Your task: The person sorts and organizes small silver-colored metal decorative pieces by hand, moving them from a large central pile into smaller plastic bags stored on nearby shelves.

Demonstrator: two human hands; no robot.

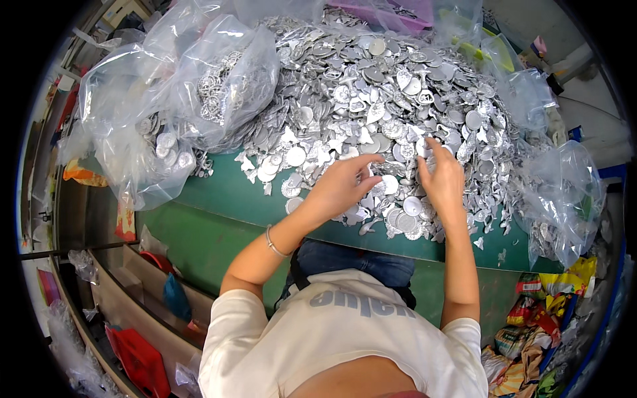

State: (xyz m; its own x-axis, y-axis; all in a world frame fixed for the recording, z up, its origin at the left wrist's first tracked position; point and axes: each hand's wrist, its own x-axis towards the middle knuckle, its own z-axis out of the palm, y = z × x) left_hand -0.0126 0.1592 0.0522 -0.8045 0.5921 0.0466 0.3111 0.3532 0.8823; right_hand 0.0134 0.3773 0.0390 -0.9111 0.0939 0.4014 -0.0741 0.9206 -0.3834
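A broad heap of small silver-grey metal pieces, many of them flat discs and shaped charms, covers the table. My left hand reaches over the near side of the heap, its thumb and forefinger apart above the discs. My right hand is a little farther right, with a pale metal piece between thumb and fingers. Loose round discs lie between my hands, close to the table's near edge. A thin bracelet circles my left wrist.
Clear plastic bags holding metal pieces stand at the left, another bag at the right. A purple tray is behind the heap. The green tabletop shows along the near side. Colourful packets lie low at right, an open drawer at left.
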